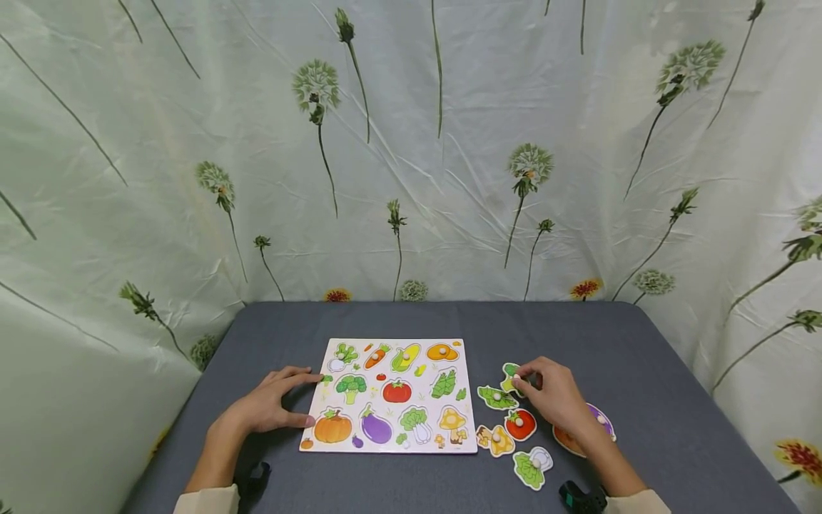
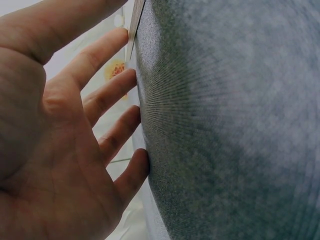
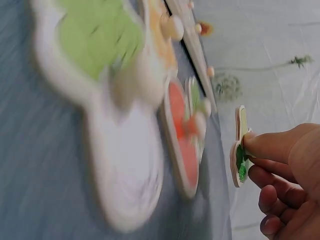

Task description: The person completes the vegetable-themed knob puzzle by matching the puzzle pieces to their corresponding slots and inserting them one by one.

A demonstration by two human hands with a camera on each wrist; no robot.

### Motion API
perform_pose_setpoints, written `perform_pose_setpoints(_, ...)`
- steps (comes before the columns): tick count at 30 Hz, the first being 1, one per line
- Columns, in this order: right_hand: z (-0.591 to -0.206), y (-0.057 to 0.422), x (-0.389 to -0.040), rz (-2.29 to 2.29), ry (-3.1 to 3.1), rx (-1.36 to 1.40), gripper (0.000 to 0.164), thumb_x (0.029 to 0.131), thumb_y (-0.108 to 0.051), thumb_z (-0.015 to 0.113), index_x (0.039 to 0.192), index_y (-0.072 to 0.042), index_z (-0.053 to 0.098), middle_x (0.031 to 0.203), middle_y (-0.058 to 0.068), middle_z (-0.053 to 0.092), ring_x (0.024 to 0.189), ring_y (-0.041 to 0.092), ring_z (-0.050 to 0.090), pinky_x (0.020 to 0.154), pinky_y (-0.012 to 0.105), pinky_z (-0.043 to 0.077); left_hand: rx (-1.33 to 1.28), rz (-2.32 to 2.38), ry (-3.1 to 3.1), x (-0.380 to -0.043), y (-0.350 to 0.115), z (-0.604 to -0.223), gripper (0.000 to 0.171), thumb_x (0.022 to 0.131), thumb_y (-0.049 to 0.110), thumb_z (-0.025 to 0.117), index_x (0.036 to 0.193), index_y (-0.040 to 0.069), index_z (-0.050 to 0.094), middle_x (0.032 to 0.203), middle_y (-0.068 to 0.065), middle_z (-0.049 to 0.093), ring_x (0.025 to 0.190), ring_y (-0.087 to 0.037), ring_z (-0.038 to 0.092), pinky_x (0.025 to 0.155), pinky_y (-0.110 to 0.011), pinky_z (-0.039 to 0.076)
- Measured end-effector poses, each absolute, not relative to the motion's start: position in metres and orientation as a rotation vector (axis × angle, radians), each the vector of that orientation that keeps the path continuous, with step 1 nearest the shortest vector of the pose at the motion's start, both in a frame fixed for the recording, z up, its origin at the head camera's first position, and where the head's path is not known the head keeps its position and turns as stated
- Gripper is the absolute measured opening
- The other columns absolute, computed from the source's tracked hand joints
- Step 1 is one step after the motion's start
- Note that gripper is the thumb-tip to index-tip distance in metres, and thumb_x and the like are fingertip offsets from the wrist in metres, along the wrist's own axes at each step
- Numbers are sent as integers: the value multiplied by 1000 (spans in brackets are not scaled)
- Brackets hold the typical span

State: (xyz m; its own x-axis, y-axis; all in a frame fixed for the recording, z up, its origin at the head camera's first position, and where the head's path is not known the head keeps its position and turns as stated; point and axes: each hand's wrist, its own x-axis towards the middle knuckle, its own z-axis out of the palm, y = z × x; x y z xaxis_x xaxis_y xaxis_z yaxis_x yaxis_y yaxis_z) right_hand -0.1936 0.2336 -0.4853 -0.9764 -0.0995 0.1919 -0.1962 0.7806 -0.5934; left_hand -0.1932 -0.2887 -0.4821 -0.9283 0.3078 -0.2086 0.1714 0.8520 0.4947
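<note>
In the head view my left hand (image 1: 266, 403) spreads along the left edge of a vegetable puzzle board (image 1: 422, 396), thumb and index fingertip at its rim. The left wrist view has the fingers extended. My right hand (image 1: 555, 392) pinches a broccoli puzzle piece (image 3: 241, 162) between thumb and finger, to the right of the board. Knobbed carrot (image 1: 376, 358) and corn (image 1: 405, 359) pieces sit in the board's top row, along with a white root vegetable and a yellow-orange one. Lower pictures, including the broccoli picture (image 1: 351, 386), show no knobs.
Beside the board lie a pea pod piece (image 1: 497, 399), a tomato piece (image 1: 520, 427), a mushroom piece (image 1: 502, 444) and a leafy green piece (image 1: 529, 472). Orange and purple pieces (image 1: 602, 422) are partly hidden under my right forearm. A flowered curtain (image 1: 411, 143) hangs behind the grey table.
</note>
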Motion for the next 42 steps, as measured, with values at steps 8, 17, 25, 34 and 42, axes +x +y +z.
perform_pose_setpoints(8,-479,196,-205,999,-2797,320,7,89,-17,82,94,-14,78,85,-3,61,67,10,45,59,25,37,383,705,2743,-193,-288,-484,81,76,51,88,147,25,58,156,-17,44,140,-47,37,105,-74,35)
perform_pose_setpoints(17,-477,159,-218,1037,-2770,459,7,90,-17,81,97,-15,79,92,-3,66,67,9,44,60,25,36,388,712,2746,-193,-289,-483,82,76,52,88,147,24,58,156,-18,44,140,-47,37,104,-74,35)
perform_pose_setpoints(25,-478,134,-223,1139,-2749,492,7,90,-18,81,97,-16,80,90,-5,65,67,10,46,61,25,37,378,700,2737,-194,-288,-485,81,76,52,88,147,25,58,156,-18,45,140,-47,37,104,-74,35)
perform_pose_setpoints(34,-477,110,-227,1215,-2729,499,7,91,-17,80,98,-17,80,94,-5,67,75,13,47,64,27,37,383,704,2742,-194,-288,-487,82,76,53,87,147,25,58,156,-17,44,140,-46,37,105,-74,35)
perform_pose_setpoints(42,-479,85,-232,1305,-2711,557,8,93,-18,78,101,-17,81,93,-4,67,77,14,47,67,27,37,383,718,2742,-194,-291,-483,82,75,50,88,147,24,58,156,-18,44,140,-47,36,104,-73,35)
